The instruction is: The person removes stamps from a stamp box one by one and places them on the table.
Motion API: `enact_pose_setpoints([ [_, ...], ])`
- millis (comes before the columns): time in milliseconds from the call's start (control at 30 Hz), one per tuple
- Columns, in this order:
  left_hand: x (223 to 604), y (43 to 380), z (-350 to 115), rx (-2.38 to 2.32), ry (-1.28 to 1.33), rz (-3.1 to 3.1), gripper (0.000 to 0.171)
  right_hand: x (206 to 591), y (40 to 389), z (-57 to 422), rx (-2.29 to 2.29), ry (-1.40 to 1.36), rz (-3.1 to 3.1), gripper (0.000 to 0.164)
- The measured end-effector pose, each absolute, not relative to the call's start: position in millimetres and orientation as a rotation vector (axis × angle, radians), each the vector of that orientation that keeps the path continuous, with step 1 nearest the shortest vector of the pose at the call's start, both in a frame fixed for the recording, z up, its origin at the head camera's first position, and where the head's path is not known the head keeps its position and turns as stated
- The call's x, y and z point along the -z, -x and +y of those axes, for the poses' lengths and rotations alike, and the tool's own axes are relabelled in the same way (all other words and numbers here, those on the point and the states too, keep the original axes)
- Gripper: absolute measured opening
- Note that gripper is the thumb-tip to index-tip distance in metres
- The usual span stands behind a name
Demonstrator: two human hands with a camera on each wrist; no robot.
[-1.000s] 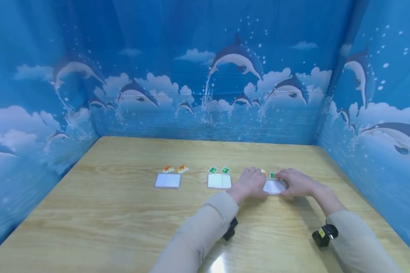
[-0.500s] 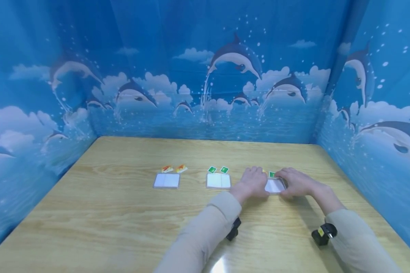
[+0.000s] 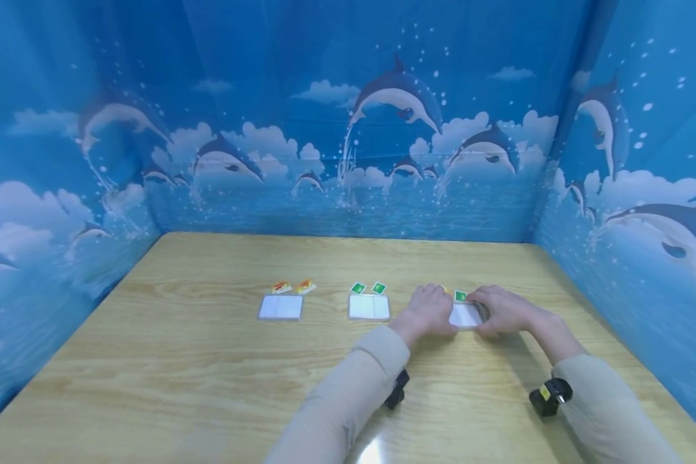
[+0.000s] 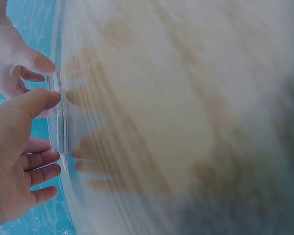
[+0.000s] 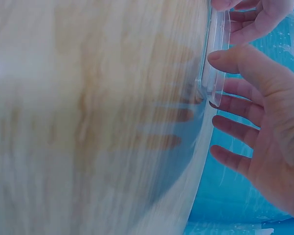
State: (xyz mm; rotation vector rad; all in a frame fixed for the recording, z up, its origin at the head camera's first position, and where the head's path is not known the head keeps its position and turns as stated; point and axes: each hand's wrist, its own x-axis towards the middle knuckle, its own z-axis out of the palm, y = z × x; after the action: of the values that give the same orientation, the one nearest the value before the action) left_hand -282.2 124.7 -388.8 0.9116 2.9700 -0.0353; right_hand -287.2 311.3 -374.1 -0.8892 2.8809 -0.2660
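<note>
On the right part of the table lies a flat clear plastic case (image 3: 466, 316) with a pale inside. My left hand (image 3: 432, 310) holds its left end and my right hand (image 3: 501, 309) its right end. The left wrist view shows the left thumb on the near edge of the case (image 4: 58, 120), fingers at the far side. From the right wrist, the right thumb and fingers pinch the other end of the case (image 5: 215, 58). Just behind it lie a small green picture card (image 3: 461, 296) and an orange one (image 3: 447, 290), partly hidden by the left hand.
Two similar pale cases, one at the left (image 3: 281, 307) and one in the middle (image 3: 368, 307), lie in the same row. Orange picture cards (image 3: 305, 286) sit behind the left one, green picture cards (image 3: 379, 288) behind the middle one. A dolphin-print curtain (image 3: 348, 129) encloses the table.
Both hands keep hold of the same case. The left forearm has shifted slightly right, and the head view has turned a little, moving the scene left.
</note>
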Motion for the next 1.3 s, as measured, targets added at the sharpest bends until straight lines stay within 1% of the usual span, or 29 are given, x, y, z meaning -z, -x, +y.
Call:
enact_pose_setpoints([
  [600, 389.3, 284.9, 121.9, -0.014, -0.884, 2.938, 0.048, 374.9, 291.5, 308.8, 0.300, 0.805, 2.831, 0.059],
  [1067, 388.0, 283.3, 120.2, -0.035, -0.877, 2.922, 0.036, 376.1, 292.2, 308.7, 0.319, 0.787, 2.808, 0.060],
  [1300, 388.0, 282.7, 119.7, 0.007, -0.885, 2.924, 0.035, 379.5, 290.2, 309.4, 0.290, 0.834, 2.849, 0.058],
])
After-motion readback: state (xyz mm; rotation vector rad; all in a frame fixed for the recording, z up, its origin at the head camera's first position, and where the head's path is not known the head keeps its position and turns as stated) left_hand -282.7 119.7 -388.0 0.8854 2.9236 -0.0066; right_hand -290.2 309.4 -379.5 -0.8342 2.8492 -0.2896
